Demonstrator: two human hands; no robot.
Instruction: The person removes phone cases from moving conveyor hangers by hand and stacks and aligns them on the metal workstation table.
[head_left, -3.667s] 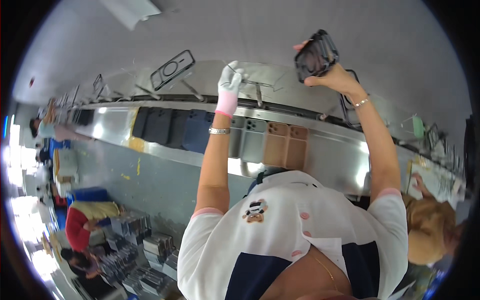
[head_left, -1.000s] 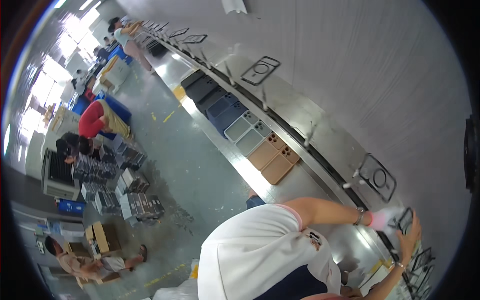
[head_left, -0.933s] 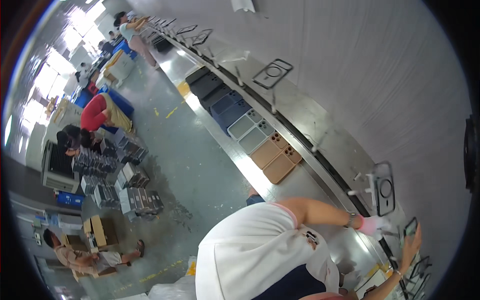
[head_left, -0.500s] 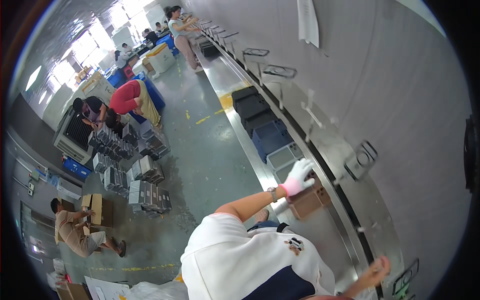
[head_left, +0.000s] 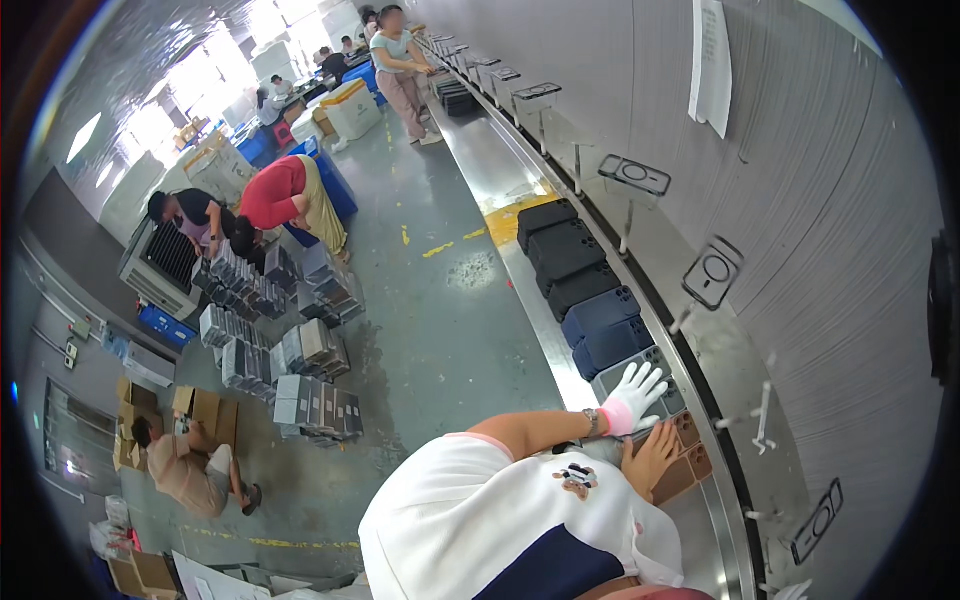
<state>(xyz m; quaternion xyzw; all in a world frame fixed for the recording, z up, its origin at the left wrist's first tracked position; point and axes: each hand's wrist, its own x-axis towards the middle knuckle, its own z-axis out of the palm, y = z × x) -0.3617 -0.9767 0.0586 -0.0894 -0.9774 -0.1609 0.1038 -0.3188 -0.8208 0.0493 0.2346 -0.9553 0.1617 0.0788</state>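
Note:
My left hand [head_left: 634, 394], in a white glove with a pink cuff and a watch at the wrist, is spread with fingers apart over a grey tray of phone cases [head_left: 668, 398] on the long steel bench [head_left: 520, 185]. Just below it my bare right hand [head_left: 651, 458] lies flat on a brown tray of cases [head_left: 690, 462]. Neither hand holds anything. Dark blue trays [head_left: 605, 328] and black trays [head_left: 560, 255] lie in a row further along the bench.
Clear phone cases hang on wire stands [head_left: 712, 272] along the grey wall. On the floor to the left, people crouch among stacks of boxed trays [head_left: 300, 360] and cardboard boxes [head_left: 200, 405]. A person [head_left: 400, 55] stands at the bench's far end beside blue crates.
The view has swung left along the bench. My right hand has come down from the wall stands to the brown tray, and my left hand has moved onto the grey tray.

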